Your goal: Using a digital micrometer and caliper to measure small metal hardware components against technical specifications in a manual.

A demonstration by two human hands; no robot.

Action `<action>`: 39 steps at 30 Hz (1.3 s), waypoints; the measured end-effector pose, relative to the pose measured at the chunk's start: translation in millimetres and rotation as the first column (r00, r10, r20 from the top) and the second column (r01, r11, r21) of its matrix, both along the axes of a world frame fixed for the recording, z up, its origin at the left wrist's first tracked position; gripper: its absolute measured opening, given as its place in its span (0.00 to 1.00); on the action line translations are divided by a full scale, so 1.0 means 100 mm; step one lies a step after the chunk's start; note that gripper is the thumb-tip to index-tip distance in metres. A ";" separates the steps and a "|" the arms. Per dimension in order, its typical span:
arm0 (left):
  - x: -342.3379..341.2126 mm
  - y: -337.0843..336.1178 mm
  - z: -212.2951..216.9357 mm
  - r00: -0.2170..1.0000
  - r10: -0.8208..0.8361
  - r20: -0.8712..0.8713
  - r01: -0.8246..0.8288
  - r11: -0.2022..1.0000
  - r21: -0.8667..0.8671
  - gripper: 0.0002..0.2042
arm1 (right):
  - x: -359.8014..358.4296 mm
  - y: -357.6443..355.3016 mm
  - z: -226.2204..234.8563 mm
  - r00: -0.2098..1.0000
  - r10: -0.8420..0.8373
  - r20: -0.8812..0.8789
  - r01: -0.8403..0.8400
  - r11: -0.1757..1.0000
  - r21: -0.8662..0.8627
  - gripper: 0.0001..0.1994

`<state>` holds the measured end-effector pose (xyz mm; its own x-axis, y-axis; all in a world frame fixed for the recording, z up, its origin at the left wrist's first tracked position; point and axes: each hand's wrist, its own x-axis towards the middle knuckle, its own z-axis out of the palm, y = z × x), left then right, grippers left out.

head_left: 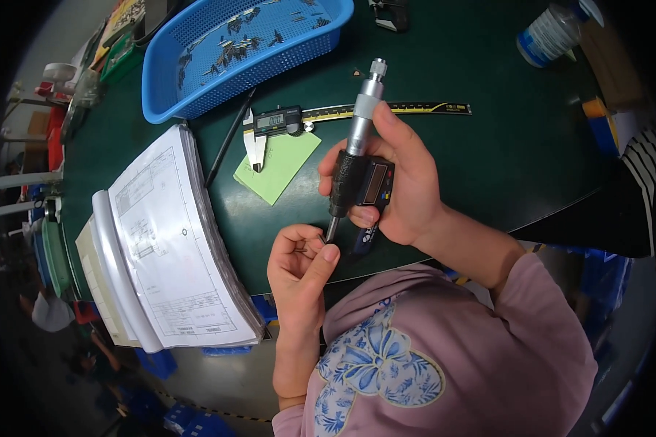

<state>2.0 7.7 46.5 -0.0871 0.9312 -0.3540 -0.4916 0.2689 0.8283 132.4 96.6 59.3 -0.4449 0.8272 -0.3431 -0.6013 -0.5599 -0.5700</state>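
Observation:
My right hand (412, 171) is wrapped round a digital micrometer (348, 178), its silver thimble pointing up and away and its small display facing up. The thumb rests along the thimble side. At the micrometer's lower end, my left hand (299, 266) pinches a small dark metal pin (322, 239) between thumb and fingertips, close to the spindle. Another thin pin seems to lie among the curled left fingers. Whether the pin touches the measuring faces is hidden by the fingertips.
Beyond my hands, a digital caliper (273, 121) lies by a green paper note (278, 171) and a black pen (229, 138). An open binder of drawings (175, 255) is at left. A blue basket (153, 91) holds many small metal pins. A bottle (550, 38) stands far right.

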 end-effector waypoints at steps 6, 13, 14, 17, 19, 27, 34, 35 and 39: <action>0.07 0.00 -0.03 0.999 0.021 0.041 -0.023 0.999 0.048 0.11 | 0.03 -0.05 0.01 0.998 -0.019 0.051 0.016 0.998 0.066 0.30; 0.08 -0.05 -0.06 0.999 0.021 0.041 -0.025 0.993 0.112 0.11 | 0.02 -0.08 0.06 0.999 -0.028 0.039 0.026 0.998 0.061 0.31; 0.09 -0.06 -0.08 0.999 0.037 0.038 -0.041 0.992 0.116 0.11 | 0.00 -0.08 0.06 0.999 -0.012 0.036 0.010 0.998 0.064 0.31; 0.13 -0.03 -0.11 0.995 0.091 -0.028 -0.085 0.984 0.156 0.11 | 0.01 -0.07 0.11 0.999 -0.040 0.026 0.039 0.999 0.020 0.31; 0.11 -0.01 -0.12 0.998 0.065 -0.014 -0.061 0.980 0.187 0.11 | 0.00 -0.07 0.11 0.998 -0.049 0.032 0.049 0.999 0.022 0.31; 0.11 0.00 -0.16 0.996 0.058 0.067 -0.072 0.972 0.222 0.12 | 0.00 -0.10 0.06 0.994 -0.108 0.032 0.101 0.983 0.155 0.29; 0.10 -0.02 -0.12 0.987 0.085 0.136 -0.115 0.966 0.233 0.07 | 0.00 -0.12 0.13 0.991 -0.123 0.057 0.117 0.988 0.104 0.29; 0.10 -0.03 -0.10 0.987 0.087 0.136 -0.117 0.966 0.232 0.07 | -0.01 -0.13 0.15 0.991 -0.118 0.068 0.114 0.991 0.071 0.30; 0.03 0.00 -0.09 0.989 0.114 0.096 -0.124 0.987 0.102 0.04 | 0.04 -0.08 0.11 0.995 -0.095 0.043 0.094 0.995 0.026 0.32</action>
